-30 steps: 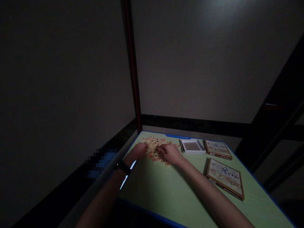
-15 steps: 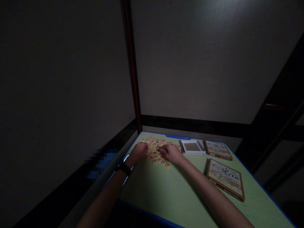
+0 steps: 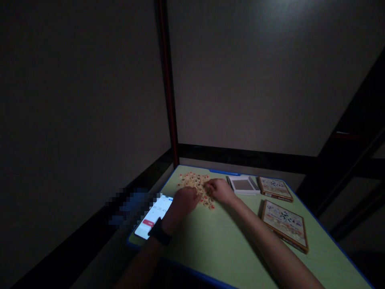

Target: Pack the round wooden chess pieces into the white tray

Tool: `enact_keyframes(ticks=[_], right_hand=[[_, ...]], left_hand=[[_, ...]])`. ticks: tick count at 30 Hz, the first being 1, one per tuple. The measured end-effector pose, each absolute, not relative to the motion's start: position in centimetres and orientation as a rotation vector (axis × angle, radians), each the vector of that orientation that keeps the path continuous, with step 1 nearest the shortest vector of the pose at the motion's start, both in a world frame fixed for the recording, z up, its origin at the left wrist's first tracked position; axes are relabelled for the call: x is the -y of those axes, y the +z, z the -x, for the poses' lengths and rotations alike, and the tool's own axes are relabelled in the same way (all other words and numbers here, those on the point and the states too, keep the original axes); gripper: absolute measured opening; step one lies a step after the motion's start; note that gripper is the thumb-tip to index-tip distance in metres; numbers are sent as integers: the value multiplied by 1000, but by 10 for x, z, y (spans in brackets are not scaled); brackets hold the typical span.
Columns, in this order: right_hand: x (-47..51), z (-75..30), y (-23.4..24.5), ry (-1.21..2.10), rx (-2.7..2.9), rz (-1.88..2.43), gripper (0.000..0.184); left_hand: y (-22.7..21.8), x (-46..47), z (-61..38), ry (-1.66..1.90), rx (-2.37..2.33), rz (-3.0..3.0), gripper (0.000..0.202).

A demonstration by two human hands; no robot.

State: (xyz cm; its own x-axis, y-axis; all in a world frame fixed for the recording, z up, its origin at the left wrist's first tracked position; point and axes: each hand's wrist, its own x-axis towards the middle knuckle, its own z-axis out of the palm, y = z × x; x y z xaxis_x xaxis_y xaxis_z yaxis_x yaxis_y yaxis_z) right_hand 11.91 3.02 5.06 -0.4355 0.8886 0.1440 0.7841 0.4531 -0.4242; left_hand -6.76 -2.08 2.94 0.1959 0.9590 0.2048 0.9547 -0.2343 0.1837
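Round tiles (image 3: 192, 180) lie under left hand (image 3: 185, 200) and right hand (image 3: 219, 190), grasp unclear, between lit phone (image 3: 152, 216) and boxes (image 3: 284, 224).

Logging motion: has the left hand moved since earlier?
Yes. The left hand drew back from left of the game pieces to their near side, uncovering the phone.

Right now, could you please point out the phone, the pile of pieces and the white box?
phone (image 3: 153, 217): head view, its lit screen.
pile of pieces (image 3: 195, 182): head view, its far part.
white box (image 3: 243, 185): head view, its grey top.
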Motion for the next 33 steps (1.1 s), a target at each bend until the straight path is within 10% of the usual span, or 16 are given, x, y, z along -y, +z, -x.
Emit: enact_keyframes(ticks=[15,33], right_hand=[[-44,-141,41,1244,2336,1344,15],[-50,-51,61,132,2754,1360,25]], left_hand=[[27,41,60,414,-1863,-2183,9],[41,11,47,1032,-1948,-2310,20]])
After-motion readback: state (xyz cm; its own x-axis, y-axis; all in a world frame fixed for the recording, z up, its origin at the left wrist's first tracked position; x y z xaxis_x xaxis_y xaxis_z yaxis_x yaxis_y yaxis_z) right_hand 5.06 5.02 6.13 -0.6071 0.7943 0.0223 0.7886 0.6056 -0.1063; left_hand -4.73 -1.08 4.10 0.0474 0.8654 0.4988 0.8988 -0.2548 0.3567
